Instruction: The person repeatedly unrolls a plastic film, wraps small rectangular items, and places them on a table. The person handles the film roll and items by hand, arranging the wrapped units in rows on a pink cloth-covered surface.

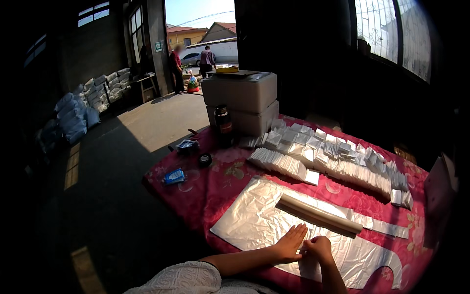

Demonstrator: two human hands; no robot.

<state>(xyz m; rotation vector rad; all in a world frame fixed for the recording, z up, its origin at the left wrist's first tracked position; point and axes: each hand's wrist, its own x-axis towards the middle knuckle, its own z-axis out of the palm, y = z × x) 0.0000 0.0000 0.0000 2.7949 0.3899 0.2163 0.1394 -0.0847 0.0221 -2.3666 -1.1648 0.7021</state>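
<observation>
A large silvery plastic sheet (254, 215) lies flat on the table with the red floral cloth (215, 183). My left hand (290, 242) rests flat on the sheet, fingers together and stretched out. Beside it my right hand (318, 247) is curled, pinching the sheet's near part between fingers and thumb. A rolled-up tube of the same pale material (318, 214) lies across the sheet just beyond both hands.
Long rows of small folded white packets (338, 161) cover the table's far half. Two stacked grey foam boxes (241, 100), a dark jar (223, 122), a tape roll (205, 159) and blue packets (174, 176) stand at the far left. Two people stand by the open doorway (196, 61).
</observation>
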